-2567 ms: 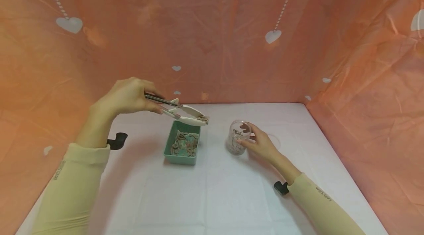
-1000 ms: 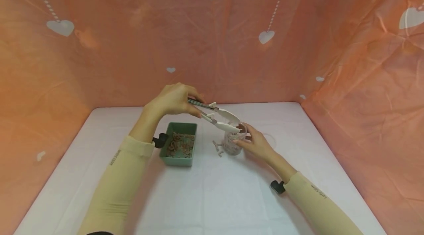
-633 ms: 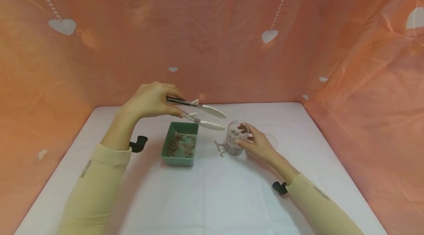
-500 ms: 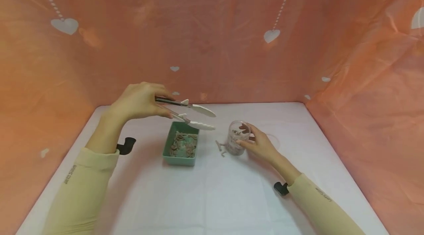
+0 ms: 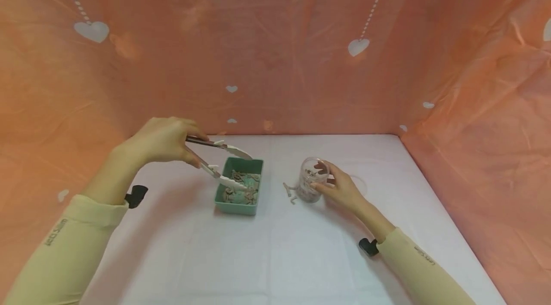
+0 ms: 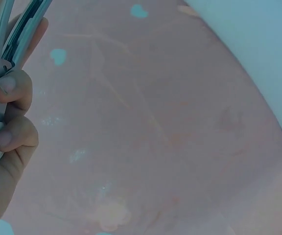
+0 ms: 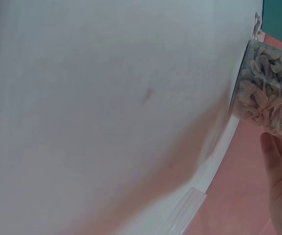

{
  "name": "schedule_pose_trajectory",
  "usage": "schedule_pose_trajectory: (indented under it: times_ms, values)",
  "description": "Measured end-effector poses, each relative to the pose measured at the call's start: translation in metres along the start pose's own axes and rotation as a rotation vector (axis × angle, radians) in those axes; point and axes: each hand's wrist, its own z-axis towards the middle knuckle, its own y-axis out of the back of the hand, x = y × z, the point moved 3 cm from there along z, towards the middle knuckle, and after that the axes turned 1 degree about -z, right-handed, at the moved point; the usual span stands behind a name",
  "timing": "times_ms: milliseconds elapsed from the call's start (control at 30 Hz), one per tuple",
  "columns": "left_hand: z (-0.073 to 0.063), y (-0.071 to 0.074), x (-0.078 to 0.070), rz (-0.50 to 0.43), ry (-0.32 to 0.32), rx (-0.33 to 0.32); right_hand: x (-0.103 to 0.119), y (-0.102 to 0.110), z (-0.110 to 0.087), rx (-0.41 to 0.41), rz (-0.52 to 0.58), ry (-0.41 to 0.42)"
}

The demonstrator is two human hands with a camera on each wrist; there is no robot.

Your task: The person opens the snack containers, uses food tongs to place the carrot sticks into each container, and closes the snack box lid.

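My left hand [image 5: 161, 141] holds metal tongs [image 5: 232, 183] with white scalloped tips. The tongs are spread, one tip down inside the green rectangular container [image 5: 236, 209], the other near its back rim. Brownish curled strips lie in that container. In the left wrist view, fingers are curled round the tongs' handles [image 6: 23, 36], by a white ring at their end. My right hand [image 5: 343, 191] grips a clear jar [image 5: 306, 188], upright on the table, thumb in front and fingers behind. Similar strips fill much of the jar [image 7: 268, 88] in the right wrist view.
A few loose strips [image 5: 287, 190] lie on the white table [image 5: 275, 257] just left of the jar. A clear round lid [image 5: 358, 183] lies behind my right hand; its edge [image 7: 187, 210] shows in the right wrist view. Orange sheeting [image 5: 267, 56] with hearts surrounds the table.
The tongs carried strips to the jar, released them, then came back left and down into the green container, spread. Some strips have fallen beside the jar. The right hand has kept its hold.
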Motion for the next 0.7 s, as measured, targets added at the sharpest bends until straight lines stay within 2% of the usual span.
schedule_pose_trajectory:
  times_ms: [133, 433, 700]
  values:
    - [0.006, -0.012, 0.003, -0.001, -0.026, 0.023, -0.001, 0.000, -0.001, -0.001, 0.006, -0.018]
    - [0.021, -0.040, 0.007, -0.035, -0.041, 0.079, -0.001, -0.001, 0.000, 0.001, 0.019, -0.006]
    - [0.029, -0.050, 0.011, -0.052, -0.040, 0.094, 0.002, -0.001, 0.001, 0.002, 0.010, -0.001]
